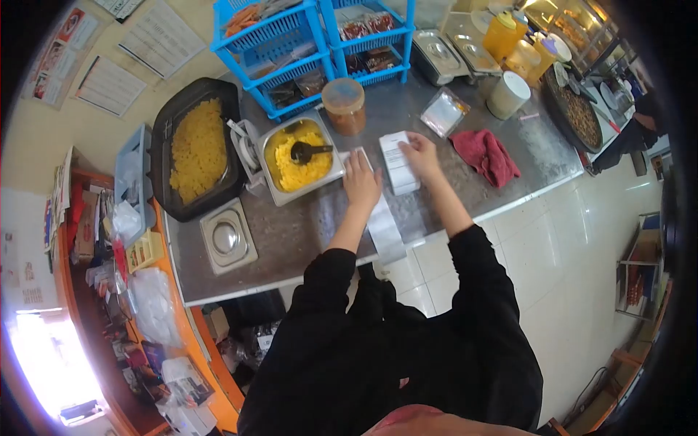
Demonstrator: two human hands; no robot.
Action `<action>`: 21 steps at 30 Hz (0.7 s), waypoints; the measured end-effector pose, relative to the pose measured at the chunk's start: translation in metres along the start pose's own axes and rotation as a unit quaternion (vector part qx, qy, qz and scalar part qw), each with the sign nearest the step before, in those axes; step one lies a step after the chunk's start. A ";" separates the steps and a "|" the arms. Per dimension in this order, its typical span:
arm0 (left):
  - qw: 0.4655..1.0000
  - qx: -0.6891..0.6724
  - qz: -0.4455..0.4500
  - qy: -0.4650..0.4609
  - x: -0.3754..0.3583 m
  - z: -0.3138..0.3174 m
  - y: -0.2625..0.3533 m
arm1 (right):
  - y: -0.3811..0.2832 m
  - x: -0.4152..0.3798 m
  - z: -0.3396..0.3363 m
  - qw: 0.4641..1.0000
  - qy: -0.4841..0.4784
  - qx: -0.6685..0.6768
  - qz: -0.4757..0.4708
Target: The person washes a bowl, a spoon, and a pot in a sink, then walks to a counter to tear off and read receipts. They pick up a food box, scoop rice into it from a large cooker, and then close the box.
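My left hand (362,183) lies flat, fingers stretched, on a long white paper strip (385,231) that hangs over the table's front edge. Just right of it, my right hand (420,154) has its fingers closed at the upper right edge of a stack of printed receipts (396,161). Close by my left hand stands a metal pan (282,198) of yellow food, with a black scoop (311,151) in it. A lidded tub (344,107) with orange-brown contents is behind the hands.
A black tray (161,178) of yellow food and a metal lid (229,236) sit at left. Blue racks (283,73) rise behind. A red cloth (486,156), a clear packet (445,112) and a white-lidded jar (507,96) lie right. Another person's dark sleeve (618,149) shows far right.
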State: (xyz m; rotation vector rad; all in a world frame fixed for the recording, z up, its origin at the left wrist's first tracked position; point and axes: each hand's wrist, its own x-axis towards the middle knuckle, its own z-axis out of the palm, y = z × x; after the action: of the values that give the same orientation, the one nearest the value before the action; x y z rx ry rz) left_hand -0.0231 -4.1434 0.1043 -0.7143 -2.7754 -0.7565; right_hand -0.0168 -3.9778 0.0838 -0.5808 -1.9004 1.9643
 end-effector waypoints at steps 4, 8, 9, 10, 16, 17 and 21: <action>1.000 -0.008 -0.007 -0.022 0.009 0.018 -0.012 | 0.002 0.034 0.041 0.960 0.048 -0.271 -0.060; 1.000 0.013 -0.012 -0.013 0.024 0.025 -0.013 | 0.000 0.050 0.056 0.932 0.044 -0.346 -0.096; 1.000 0.009 -0.011 0.001 0.030 0.026 -0.013 | -0.004 0.055 0.057 0.932 0.037 -0.347 -0.095; 1.000 0.007 -0.011 0.015 0.033 0.027 -0.013 | -0.009 0.056 0.057 0.933 0.030 -0.348 -0.092; 0.998 0.022 -0.060 0.015 0.047 0.030 -0.009 | -0.010 0.065 0.060 0.873 0.010 -0.451 -0.185; 0.997 0.024 -0.064 0.033 0.048 0.030 -0.008 | -0.016 0.063 0.063 0.847 0.008 -0.485 -0.216; 0.993 0.018 -0.073 0.089 0.040 0.017 0.010 | -0.043 0.050 0.046 0.802 0.086 -0.488 -0.332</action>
State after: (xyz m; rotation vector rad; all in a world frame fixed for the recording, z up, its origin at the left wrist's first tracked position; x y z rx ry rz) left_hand -0.0533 -4.1107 0.1058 -0.4191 -2.6915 -0.7529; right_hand -0.0849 -3.9899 0.1249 -0.2253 -2.4332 0.4014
